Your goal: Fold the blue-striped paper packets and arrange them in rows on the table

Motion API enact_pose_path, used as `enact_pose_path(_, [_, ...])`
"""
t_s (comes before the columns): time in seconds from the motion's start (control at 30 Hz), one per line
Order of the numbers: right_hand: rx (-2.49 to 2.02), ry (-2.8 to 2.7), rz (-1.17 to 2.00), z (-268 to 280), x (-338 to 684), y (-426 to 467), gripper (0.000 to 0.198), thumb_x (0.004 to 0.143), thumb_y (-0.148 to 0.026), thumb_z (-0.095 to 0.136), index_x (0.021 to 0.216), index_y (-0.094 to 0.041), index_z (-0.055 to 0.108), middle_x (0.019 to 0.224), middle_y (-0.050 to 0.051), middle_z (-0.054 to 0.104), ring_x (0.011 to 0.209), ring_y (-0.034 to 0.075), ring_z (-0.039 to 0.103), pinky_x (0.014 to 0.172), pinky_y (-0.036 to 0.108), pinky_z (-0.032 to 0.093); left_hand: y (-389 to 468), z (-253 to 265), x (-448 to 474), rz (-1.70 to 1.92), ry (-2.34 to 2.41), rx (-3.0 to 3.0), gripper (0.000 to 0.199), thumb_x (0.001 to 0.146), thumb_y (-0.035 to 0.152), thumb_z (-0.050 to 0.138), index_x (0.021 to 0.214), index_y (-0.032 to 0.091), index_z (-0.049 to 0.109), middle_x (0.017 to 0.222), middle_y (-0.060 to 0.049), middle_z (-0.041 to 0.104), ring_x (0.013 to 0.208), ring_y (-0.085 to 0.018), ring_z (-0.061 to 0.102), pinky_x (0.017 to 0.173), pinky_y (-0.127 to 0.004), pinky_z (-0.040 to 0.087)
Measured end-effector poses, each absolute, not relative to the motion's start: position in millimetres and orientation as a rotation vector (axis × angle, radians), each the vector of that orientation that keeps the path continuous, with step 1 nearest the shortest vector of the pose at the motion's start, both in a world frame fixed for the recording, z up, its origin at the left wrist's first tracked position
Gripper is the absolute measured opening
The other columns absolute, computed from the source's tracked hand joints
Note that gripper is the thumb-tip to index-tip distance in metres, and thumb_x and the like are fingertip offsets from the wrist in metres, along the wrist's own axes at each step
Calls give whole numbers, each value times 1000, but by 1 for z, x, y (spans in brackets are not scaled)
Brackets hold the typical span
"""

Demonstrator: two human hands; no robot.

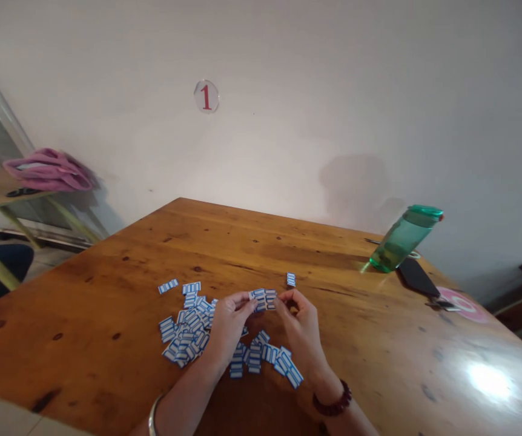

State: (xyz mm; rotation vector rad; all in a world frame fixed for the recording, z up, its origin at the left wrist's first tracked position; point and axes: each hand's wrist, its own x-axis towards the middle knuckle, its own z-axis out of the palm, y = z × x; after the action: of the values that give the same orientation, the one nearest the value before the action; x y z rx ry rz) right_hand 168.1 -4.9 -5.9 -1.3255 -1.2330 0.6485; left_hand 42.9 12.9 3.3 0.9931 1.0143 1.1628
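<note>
A small sheet of blue-bordered white labels [263, 299] is held up just over the table between my two hands. My left hand [225, 324] pinches its left end between thumb and fingers. At the right end, my right hand [301, 321] is closed, thumb and forefinger on the edge. A loose pile of similar label pieces [187, 336] lies left of my left wrist, partly hidden by it. More label pieces [254, 355] are scattered between my forearms. One single label piece [290, 279] rests alone beyond my right hand.
The wooden table [243, 242] reaches to the wall. On its right stand a green water bottle [404, 239], a dark flat case [418, 277] and a pink round disc [463, 304]. A pink cloth bundle [49, 171] lies on another table at the left.
</note>
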Motion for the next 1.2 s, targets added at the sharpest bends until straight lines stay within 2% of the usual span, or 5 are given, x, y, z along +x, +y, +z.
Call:
enact_pose_path(0.1, [-1301, -1195, 716, -5, 168, -5, 18, 72, -31, 55, 61, -17, 52, 54, -4, 49, 50, 10, 43, 47, 21, 35, 13, 3, 44, 1134, 993, 979, 13, 58, 25, 67, 68, 17, 70, 61, -3, 70, 53, -16, 62, 54, -26, 49])
enact_pose_path(0.3, [-1323, -1205, 733, -10, 163, -4, 16, 72, -29, 55, 61, -17, 52, 55, -3, 51, 53, 11, 45, 49, 22, 36, 10, 3, 46, 1116, 944, 957, 16, 56, 26, 70, 68, 15, 70, 66, -4, 71, 61, -18, 64, 60, -28, 51])
enact_pose_path(0.8, [-1351, -1280, 671, -9, 162, -7, 19, 75, -31, 51, 61, -18, 49, 55, -4, 45, 51, 10, 39, 47, 21, 31, 8, 8, 46, 1084, 958, 982, 15, 58, 24, 68, 71, 16, 70, 70, -6, 72, 67, -20, 65, 56, -25, 49])
enact_pose_path(1.2, [-1384, -1294, 615, -11, 160, -8, 19, 77, -30, 49, 62, -17, 48, 54, -4, 45, 50, 10, 40, 46, 21, 30, 7, 10, 46, 1052, 934, 1003, 17, 60, 25, 68, 74, 15, 71, 66, -4, 71, 58, -16, 62, 53, -23, 46])
